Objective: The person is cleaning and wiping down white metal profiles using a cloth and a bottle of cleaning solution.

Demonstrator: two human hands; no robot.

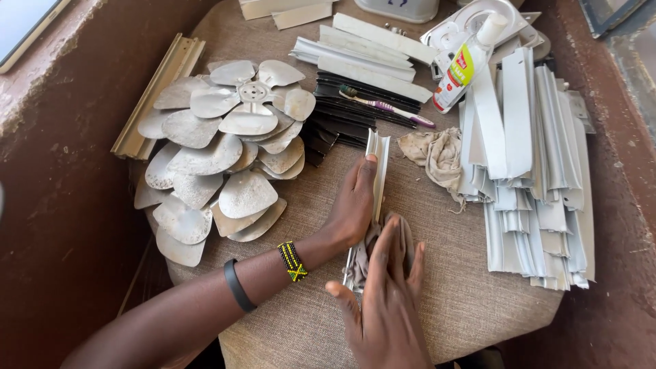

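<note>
A pale metal strip [378, 164] lies lengthwise on the cloth-covered seat [465, 307]. My left hand [354, 205] grips its left edge, thumb on top near the far end. My right hand [386, 301] presses a grey rag [404, 236] flat against the near end of the strip, fingers spread over it. A black band and a beaded bracelet sit on my left wrist.
A pile of grey metal fan blades [219, 157] lies at the left. Stacked white strips [533, 178] fill the right side, black strips [348, 109] the middle back. A toothbrush [389, 106], a white spray bottle [461, 72] and a crumpled rag [437, 154] lie nearby. A brown wall stands at the left.
</note>
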